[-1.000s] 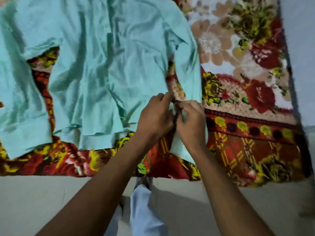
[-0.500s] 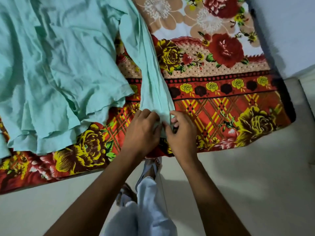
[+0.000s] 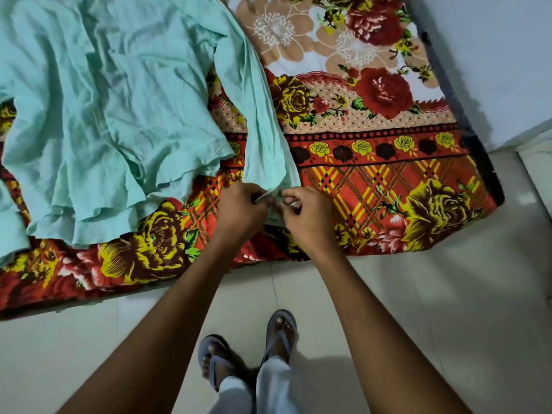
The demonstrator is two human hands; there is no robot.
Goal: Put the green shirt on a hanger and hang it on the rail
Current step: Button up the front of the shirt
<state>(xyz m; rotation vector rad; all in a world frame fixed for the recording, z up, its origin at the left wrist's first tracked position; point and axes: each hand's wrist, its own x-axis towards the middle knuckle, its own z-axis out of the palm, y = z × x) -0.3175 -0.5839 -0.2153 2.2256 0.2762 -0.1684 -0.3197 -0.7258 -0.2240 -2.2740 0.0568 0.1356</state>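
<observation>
Crumpled mint-green cotton shirt (image 3: 107,109) lies spread on the bed w/ the red-and-yellow floral blanket (image 3: 373,186), one long sleeve trailing down to the near edge. Risk: thin fabric, small pinch, so a tug could slip it out or drag the whole shirt off the bed. Sleeve end sits right btwn my left hand (image 3: 242,209) & right hand (image 3: 304,216), both sets of fingers curled, pinching it. No hanger in view.

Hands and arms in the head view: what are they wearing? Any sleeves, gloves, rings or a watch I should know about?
Both arms come up from the bottom edge bare along all that shows: no sleeves visible. The left hand and right hand are bare too, with no gloves. No watch, bracelet or ring is visible on either wrist or on the fingers that show, though some fingers are curled out of sight.
</observation>
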